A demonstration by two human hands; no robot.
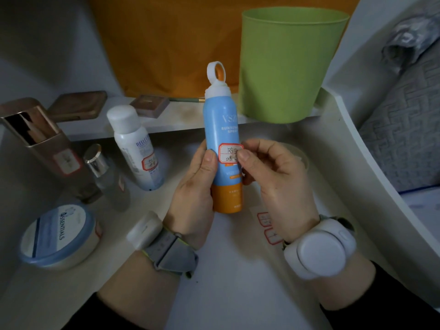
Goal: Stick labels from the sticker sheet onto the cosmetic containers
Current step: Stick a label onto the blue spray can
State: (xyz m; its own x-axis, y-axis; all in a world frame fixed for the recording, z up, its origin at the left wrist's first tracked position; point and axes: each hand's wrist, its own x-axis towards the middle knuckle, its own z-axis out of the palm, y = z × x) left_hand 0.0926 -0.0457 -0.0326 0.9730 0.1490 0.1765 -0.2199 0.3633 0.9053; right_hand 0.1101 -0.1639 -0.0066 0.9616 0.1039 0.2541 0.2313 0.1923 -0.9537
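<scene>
My left hand (pixel 192 189) grips a blue and orange sunscreen spray bottle (pixel 222 129) upright above the white table, thumb against its left side. A red-bordered label (pixel 229 152) with handwriting sits on the bottle's front. My right hand (pixel 273 177) has its thumb pressed on the label's right edge, fingers curled behind. The sticker sheet (pixel 269 228) lies on the table under my right wrist, with red-bordered labels showing. A white spray bottle (pixel 135 148), a rose-gold box (pixel 45 148) and a small clear bottle (pixel 107 177) to the left each carry a label.
A round blue-lidded tub (pixel 57 234) sits at front left. A green bin (pixel 285 65) stands behind the bottle on a raised shelf (pixel 181 120) with two compacts (pixel 78 106). A grey textured cushion (pixel 404 129) lies at right.
</scene>
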